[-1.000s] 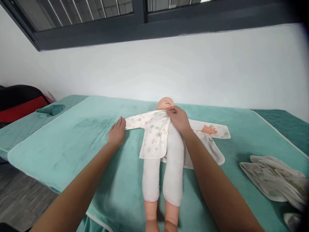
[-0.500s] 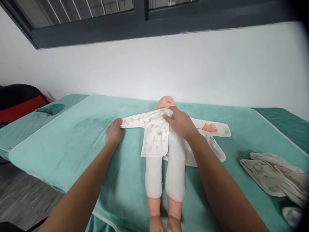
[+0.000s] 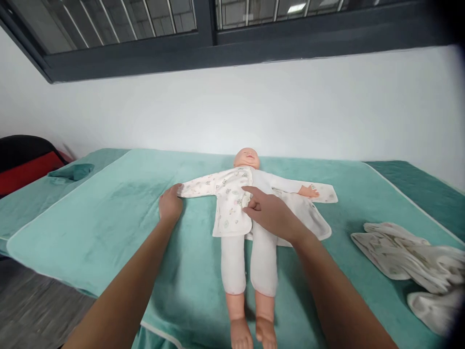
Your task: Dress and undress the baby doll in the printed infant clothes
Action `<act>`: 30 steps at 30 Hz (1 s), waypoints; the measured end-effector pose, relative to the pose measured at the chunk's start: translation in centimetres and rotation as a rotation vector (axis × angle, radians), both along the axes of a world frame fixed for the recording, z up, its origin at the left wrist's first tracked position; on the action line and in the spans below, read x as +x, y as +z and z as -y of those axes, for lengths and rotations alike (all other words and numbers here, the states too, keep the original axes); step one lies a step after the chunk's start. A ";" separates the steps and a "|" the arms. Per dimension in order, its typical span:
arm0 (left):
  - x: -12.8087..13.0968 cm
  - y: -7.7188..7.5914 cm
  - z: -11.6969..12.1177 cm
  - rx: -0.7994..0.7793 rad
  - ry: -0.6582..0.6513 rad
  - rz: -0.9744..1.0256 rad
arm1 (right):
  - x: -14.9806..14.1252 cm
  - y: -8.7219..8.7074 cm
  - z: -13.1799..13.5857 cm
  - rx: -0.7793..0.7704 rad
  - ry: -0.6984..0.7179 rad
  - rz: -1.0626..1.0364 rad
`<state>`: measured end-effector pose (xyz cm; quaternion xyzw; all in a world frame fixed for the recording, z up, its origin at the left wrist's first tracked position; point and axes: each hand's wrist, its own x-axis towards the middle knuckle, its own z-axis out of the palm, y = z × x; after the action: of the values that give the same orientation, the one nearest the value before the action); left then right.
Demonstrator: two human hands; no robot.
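A baby doll [image 3: 247, 156] lies on its back, legs toward me, in white leggings [image 3: 233, 264]. A white printed baby shirt [image 3: 228, 206] covers one side of its chest; the other half is spread out flat under the doll's other arm. My left hand [image 3: 170, 202] is closed round the cuff of the sleeve on the left, hiding the doll's hand there. Over the shirt's front edge, at mid-chest, is my right hand [image 3: 271, 213]. Its thumb and forefinger are apart and touch the cloth, with the other fingers curled under. The doll's bare hand [image 3: 309, 191] rests on the spread sleeve.
Crumpled printed baby clothes [image 3: 407, 252] lie on the right, with a small white cloth piece [image 3: 436, 310] in front of them. A green padded mat [image 3: 109, 218] covers the table. Behind it is a white wall [image 3: 232, 111], and a red and black object [image 3: 29, 167] stands at the far left.
My right hand has moved down from the doll's collar to mid-chest along the shirt's edge. My left hand stays at the cuff. The view has tilted up slightly.
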<state>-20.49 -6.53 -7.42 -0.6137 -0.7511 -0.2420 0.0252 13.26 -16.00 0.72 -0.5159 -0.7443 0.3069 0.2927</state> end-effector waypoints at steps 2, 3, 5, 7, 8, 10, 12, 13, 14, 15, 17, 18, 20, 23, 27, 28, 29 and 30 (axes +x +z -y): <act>0.0 0.0 0.0 0.003 0.002 0.014 | 0.7 -0.7 0.6 -0.017 0.021 -0.104; -0.1 0.0 0.0 0.006 0.004 0.021 | 1.1 -1.0 0.9 -0.031 0.036 -0.171; -0.1 0.1 -0.1 0.012 0.007 0.036 | 2.2 -2.0 1.1 -0.035 -0.004 -0.330; -0.1 0.1 -0.1 0.021 0.006 0.051 | 3.6 -3.3 0.5 0.035 -0.181 -0.454; -0.1 0.1 -0.1 0.026 0.006 0.060 | 4.5 -3.9 -0.1 0.099 -0.319 -0.482; -0.1 0.1 -0.1 0.038 0.011 0.082 | 6.5 -5.2 -1.9 0.238 -0.602 -0.465; -0.2 0.0 -0.1 0.055 0.023 0.110 | 8.8 -6.1 -4.2 0.318 -0.814 -0.387; -0.3 0.0 -0.1 0.065 0.027 0.124 | 10.0 -6.5 -5.3 0.322 -0.861 -0.331; -0.4 0.0 0.0 0.076 0.031 0.139 | 11.2 -6.7 -6.3 0.294 -0.873 -0.274; -0.5 -0.1 0.0 0.086 0.034 0.153 | 12.3 -6.9 -7.1 0.240 -0.872 -0.246; -0.6 -0.1 0.0 0.103 0.041 0.183 | 14.1 -7.3 -8.1 0.161 -0.855 -0.246; -0.7 -0.2 -0.1 0.110 0.044 0.199 | 14.7 -7.4 -8.4 0.133 -0.843 -0.266; -0.7 -0.2 -0.1 0.123 0.051 0.230 | 15.5 -7.7 -8.5 0.105 -0.822 -0.325; -0.7 -0.3 -0.3 0.141 0.050 0.265 | 15.5 -8.2 -8.5 0.082 -0.796 -0.481; -0.7 -0.3 -0.3 0.169 0.036 0.285 | 15.8 -8.7 -8.6 0.060 -0.773 -0.771; -0.7 -0.2 -0.3 0.180 0.038 0.287 | 16.0 -8.7 -8.7 0.050 -0.766 -0.846; -0.7 -0.1 -0.2 0.190 0.040 0.287 | 16.2 -8.7 -8.7 0.021 -0.744 -0.949; -0.4 0.0 0.0 0.199 0.034 0.284 | 16.5 -8.6 -8.8 -0.030 -0.705 -1.085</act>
<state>-20.93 -6.51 -7.43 -0.5551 -0.7297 -0.3990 -0.0162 29.73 -7.19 -7.86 -0.5050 -0.2721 0.4197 0.7034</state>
